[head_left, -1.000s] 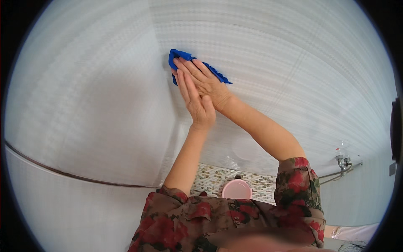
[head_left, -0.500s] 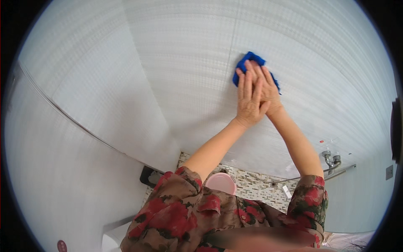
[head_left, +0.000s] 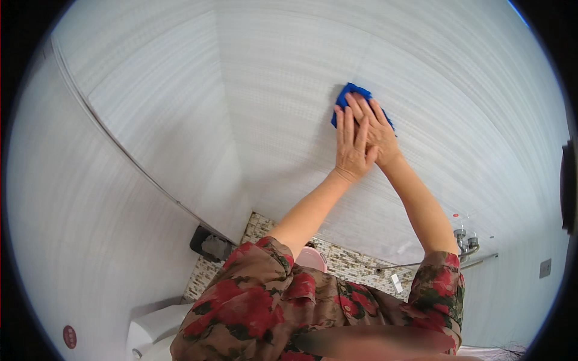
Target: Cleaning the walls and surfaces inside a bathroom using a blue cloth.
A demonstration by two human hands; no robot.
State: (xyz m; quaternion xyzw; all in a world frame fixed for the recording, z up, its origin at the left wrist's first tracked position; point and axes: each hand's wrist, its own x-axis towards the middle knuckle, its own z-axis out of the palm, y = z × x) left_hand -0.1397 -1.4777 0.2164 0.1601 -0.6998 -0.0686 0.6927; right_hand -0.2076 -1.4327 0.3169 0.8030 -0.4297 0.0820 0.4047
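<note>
Against the pale wall [head_left: 283, 90] a blue cloth [head_left: 361, 91] is held bunched under my right hand [head_left: 380, 131]. The fingers of that hand are stretched up over the cloth and press it to the wall. My left hand [head_left: 351, 149] overlaps its edge, palm down and fingers extended, with fingertips reaching the cloth's lower left side. Much of the cloth is hidden beneath both hands. My two forearms reach up and converge toward it.
Below on the mosaic tile floor [head_left: 256, 228] stand a pink basin [head_left: 312, 259] and a dark bin [head_left: 208, 243] with a bag. Pipe fittings [head_left: 465, 242] and a rail [head_left: 481, 261] are at the right. A white toilet [head_left: 147, 331] shows at lower left.
Both hands and the cloth have shifted slightly left and down in the picture. The view has also turned a little, showing more of the bin and toilet.
</note>
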